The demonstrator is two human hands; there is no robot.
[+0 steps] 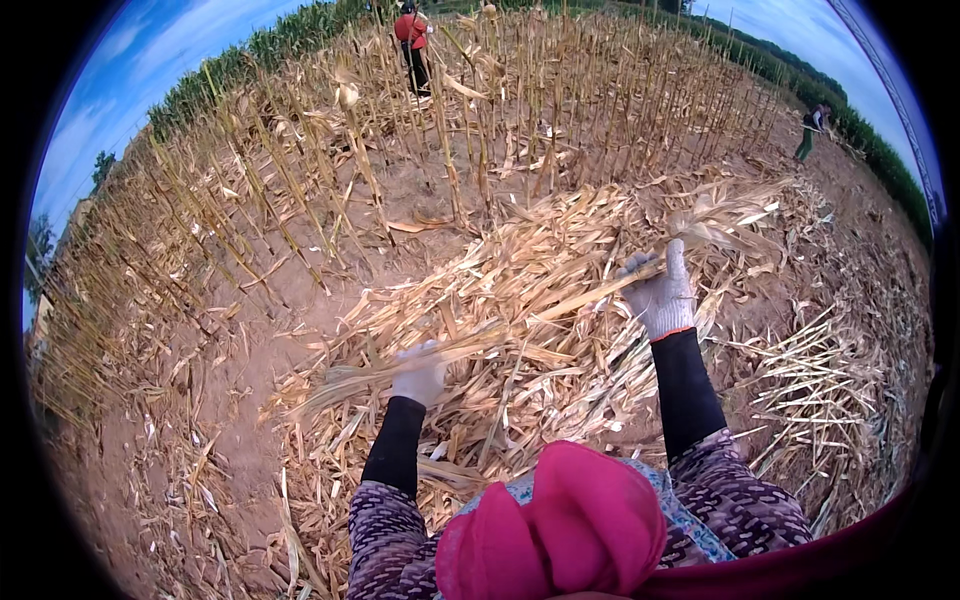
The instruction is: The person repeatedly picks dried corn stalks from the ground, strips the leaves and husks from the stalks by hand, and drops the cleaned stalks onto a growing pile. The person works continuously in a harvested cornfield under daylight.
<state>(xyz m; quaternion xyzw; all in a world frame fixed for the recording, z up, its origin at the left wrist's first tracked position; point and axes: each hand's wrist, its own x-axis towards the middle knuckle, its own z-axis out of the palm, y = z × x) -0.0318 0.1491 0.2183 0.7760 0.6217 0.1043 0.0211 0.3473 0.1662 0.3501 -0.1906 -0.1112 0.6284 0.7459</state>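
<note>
My left hand [420, 373], in a pale knit glove, is at the left end of a long dry corn stalk with leaves [480, 343]; the stalk and leaves lie across it and partly hide its fingers. Higher up on the right, my right hand [660, 289], in a similar glove with an orange hem, grips the same bundle, its thumb pointing up beside a tuft of dry husk [712, 225]. Beneath both hands spreads a wide heap of dry corn stalks, leaves and husks [555, 255].
Standing dry corn stalks [450, 165] rise beyond the heap, a person in red [411, 45] among them. Another person [811, 131] is far right near green corn. Pale cut stalks [814, 382] lie on the ground to the right. Bare soil [300, 292] shows at left.
</note>
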